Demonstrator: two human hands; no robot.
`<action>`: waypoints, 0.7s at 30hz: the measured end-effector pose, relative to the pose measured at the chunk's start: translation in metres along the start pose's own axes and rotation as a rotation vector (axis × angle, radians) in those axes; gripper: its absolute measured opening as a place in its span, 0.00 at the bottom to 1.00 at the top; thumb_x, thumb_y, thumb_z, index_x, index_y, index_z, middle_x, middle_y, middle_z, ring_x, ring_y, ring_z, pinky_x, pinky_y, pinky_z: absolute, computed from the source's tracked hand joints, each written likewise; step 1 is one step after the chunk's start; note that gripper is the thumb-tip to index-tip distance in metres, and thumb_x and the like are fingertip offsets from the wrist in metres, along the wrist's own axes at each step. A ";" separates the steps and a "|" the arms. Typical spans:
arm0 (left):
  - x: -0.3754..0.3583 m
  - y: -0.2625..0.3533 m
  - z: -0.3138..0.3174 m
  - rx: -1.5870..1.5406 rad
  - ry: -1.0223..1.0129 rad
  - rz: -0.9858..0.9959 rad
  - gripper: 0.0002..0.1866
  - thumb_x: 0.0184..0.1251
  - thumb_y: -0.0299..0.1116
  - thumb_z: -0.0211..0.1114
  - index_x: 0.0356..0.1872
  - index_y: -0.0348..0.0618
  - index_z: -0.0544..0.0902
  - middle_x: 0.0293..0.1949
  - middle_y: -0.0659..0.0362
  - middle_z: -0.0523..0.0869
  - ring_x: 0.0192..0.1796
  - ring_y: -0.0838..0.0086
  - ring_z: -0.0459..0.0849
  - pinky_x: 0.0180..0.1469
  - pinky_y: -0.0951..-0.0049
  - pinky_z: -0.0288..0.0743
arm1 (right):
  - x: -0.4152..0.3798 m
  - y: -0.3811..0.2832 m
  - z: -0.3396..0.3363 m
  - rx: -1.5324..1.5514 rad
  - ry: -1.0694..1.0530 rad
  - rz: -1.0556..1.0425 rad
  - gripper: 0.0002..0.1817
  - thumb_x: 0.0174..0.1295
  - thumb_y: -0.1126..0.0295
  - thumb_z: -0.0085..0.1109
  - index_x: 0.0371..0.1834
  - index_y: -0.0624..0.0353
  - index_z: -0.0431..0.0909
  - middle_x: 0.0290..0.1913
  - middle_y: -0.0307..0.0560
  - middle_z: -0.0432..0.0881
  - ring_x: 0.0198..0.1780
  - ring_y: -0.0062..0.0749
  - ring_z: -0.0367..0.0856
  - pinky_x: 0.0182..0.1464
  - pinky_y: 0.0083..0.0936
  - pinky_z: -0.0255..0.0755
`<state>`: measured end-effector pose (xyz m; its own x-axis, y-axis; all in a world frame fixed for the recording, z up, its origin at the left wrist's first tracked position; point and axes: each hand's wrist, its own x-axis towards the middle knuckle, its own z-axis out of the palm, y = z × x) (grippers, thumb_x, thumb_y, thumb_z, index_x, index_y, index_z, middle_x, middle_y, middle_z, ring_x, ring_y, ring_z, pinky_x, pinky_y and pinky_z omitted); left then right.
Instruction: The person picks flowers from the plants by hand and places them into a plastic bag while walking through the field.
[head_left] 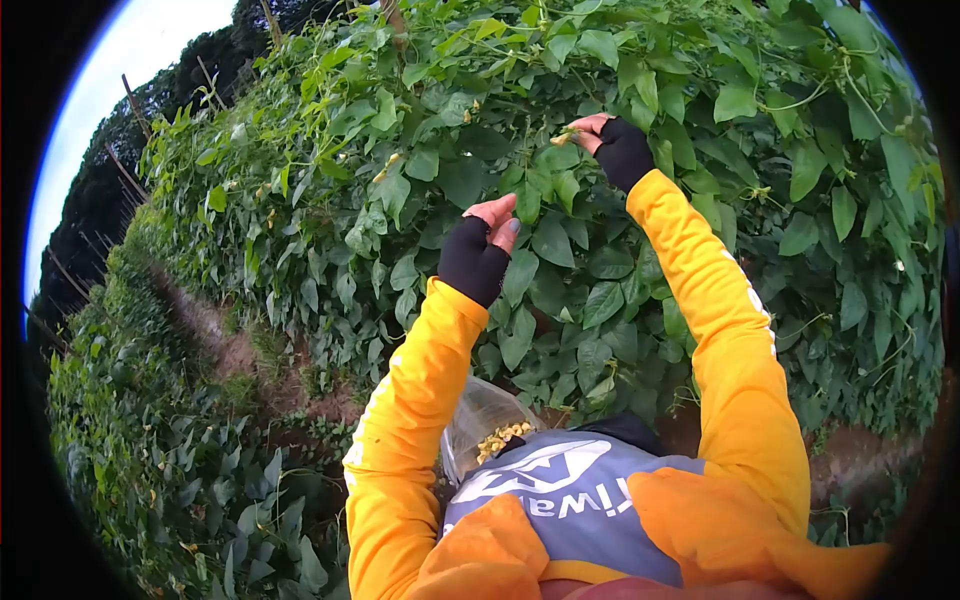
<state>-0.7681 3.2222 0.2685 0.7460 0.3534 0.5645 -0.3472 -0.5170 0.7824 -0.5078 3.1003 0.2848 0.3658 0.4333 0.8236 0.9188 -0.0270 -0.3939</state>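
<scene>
The right hand in a black fingerless glove [617, 150] pinches a small pale-yellow blossom [563, 138], apart from the black-gloved left hand [480, 246], near broad green leaves [548, 240].

One clear plastic bag [462, 425] was in view. Beyond it were two black fingerless gloves [473, 262] and one held yellow flower [562, 139]; one yellow sleeve [412, 385] flanked it per side. Inside, yellow blossoms [503, 438] lay too crowded to count.

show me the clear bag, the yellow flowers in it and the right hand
clear bag [466, 430], head view, on its side wall
yellow flowers [503, 439], head view, middle of the pile
right hand [612, 144], head view, middle of the hand
</scene>
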 end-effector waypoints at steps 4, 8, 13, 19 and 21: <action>0.060 -0.008 0.039 -0.024 -0.067 -0.076 0.21 0.63 0.27 0.63 0.58 0.38 0.74 0.51 0.57 0.81 0.49 0.75 0.81 0.53 0.75 0.73 | -0.024 -0.008 -0.015 0.164 0.039 -0.018 0.08 0.57 0.73 0.61 0.40 0.56 0.83 0.35 0.45 0.82 0.37 0.34 0.80 0.41 0.25 0.72; 0.090 -0.008 0.072 -0.099 -0.078 -0.062 0.21 0.62 0.30 0.66 0.56 0.38 0.77 0.45 0.58 0.83 0.44 0.77 0.81 0.47 0.77 0.74 | -0.035 -0.013 -0.025 0.217 0.027 0.008 0.09 0.58 0.73 0.60 0.41 0.57 0.82 0.37 0.46 0.83 0.38 0.34 0.80 0.42 0.25 0.72; 0.097 -0.017 0.079 -0.214 -0.116 -0.190 0.13 0.60 0.31 0.67 0.44 0.37 0.82 0.33 0.62 0.84 0.33 0.81 0.79 0.36 0.81 0.72 | -0.040 -0.009 -0.028 0.243 0.003 0.070 0.09 0.58 0.71 0.60 0.41 0.57 0.82 0.38 0.46 0.83 0.39 0.36 0.80 0.44 0.26 0.72; 0.074 -0.024 0.054 -0.218 -0.077 -0.178 0.12 0.61 0.27 0.65 0.45 0.36 0.81 0.35 0.60 0.85 0.35 0.80 0.80 0.40 0.81 0.73 | -0.033 -0.008 -0.028 0.131 -0.009 0.009 0.11 0.58 0.72 0.59 0.45 0.56 0.81 0.43 0.46 0.82 0.39 0.33 0.80 0.44 0.26 0.73; 0.042 -0.011 0.038 -0.305 -0.118 -0.164 0.13 0.61 0.24 0.64 0.48 0.36 0.80 0.37 0.61 0.84 0.39 0.79 0.81 0.43 0.81 0.73 | -0.030 -0.009 -0.024 0.096 0.000 -0.042 0.13 0.58 0.73 0.58 0.47 0.55 0.80 0.46 0.46 0.81 0.38 0.31 0.80 0.44 0.26 0.73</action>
<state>-0.7120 3.2132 0.2737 0.8602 0.3103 0.4046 -0.3575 -0.1987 0.9125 -0.5236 3.0663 0.2734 0.3276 0.4324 0.8401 0.9148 0.0774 -0.3965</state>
